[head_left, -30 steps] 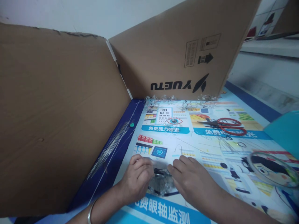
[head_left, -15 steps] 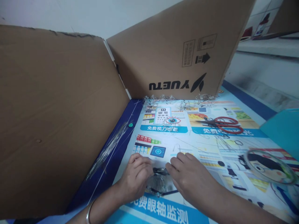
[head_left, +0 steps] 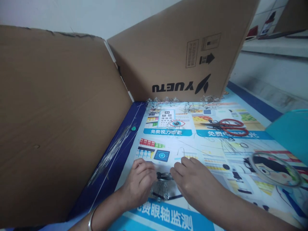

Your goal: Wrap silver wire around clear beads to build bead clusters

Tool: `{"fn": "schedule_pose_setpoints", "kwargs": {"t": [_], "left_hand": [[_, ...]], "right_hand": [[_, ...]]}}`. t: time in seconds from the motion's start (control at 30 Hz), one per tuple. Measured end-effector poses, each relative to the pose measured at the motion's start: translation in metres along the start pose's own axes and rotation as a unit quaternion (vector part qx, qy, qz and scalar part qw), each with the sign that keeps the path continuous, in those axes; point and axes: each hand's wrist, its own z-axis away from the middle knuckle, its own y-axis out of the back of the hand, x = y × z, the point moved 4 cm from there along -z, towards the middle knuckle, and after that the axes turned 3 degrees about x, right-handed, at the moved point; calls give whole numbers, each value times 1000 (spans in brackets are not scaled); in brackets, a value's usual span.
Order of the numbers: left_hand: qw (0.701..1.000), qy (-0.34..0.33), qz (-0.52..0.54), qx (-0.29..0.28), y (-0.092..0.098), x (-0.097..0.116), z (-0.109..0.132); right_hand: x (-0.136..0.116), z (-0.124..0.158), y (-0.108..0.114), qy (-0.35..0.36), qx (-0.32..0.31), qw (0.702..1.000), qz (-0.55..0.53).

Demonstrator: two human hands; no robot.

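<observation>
Little but the viewpoint has shifted since the earlier frame. Left hand (head_left: 141,183) and right hand (head_left: 192,181) curl inward, fingertips hidden; I cannot tell their grip. Between their fingers sits a thin, dark, glossy tangle (head_left: 163,175), clear shiny beads (head_left: 165,193) just nearer.

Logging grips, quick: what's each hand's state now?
Left hand: curled closed beside clear beads; anything held is hidden.
Right hand: curled closed; anything held can't be told.
</observation>
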Motion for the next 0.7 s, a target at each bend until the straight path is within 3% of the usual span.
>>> {"fn": "schedule_pose_setpoints", "kwargs": {"t": [0.23, 0.7], "left_hand": [[1000, -4, 2, 1, -1, 0, 4], [1000, -10, 6, 4, -1, 2, 4]], "right_hand": [[-1, 0, 2, -8, -29, 999, -18], [2, 2, 3, -20, -16, 999, -39]]}}
